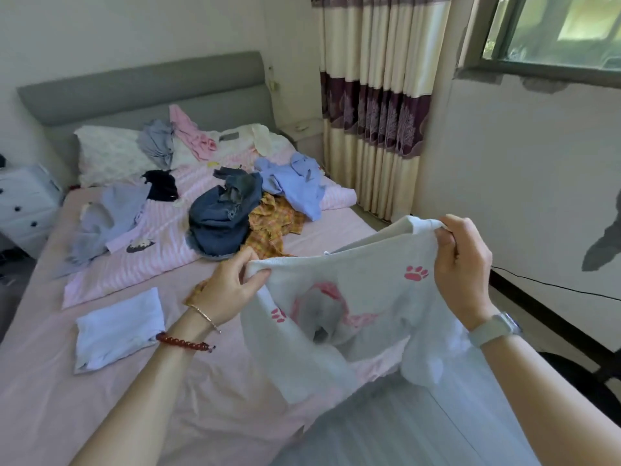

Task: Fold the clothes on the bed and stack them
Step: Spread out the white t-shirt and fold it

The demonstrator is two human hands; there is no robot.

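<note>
Holding up a white top [353, 297] with pink paw prints, so that's the piece being worked on right now. It's hanging in the air over the near right corner of the bed [208, 381], not lying flat yet. Left hand [232, 290] is pinching one end of the upper edge, right hand [460, 264] is gripping the other end a bit higher, fingers curled into the fabric on both. So the stretched edge is running left to right between the hands, tilting up toward the right, and the rest of the top is drooping down from it toward the person. Both hands are about equally close to it since each one's holding a corner.

I'm guessing the next move is laying it down on the open pink sheet just below and to the left, which is the left hand's side.

One folded white piece [117, 331] is already sitting on the bed left of the left wrist, so that's probably where the stack's starting. Further back, a jumble is still waiting: jeans [221, 216], an orange plaid thing [272, 223], a light blue shirt [295, 186], plus more up by the pillow [111, 153].
</note>
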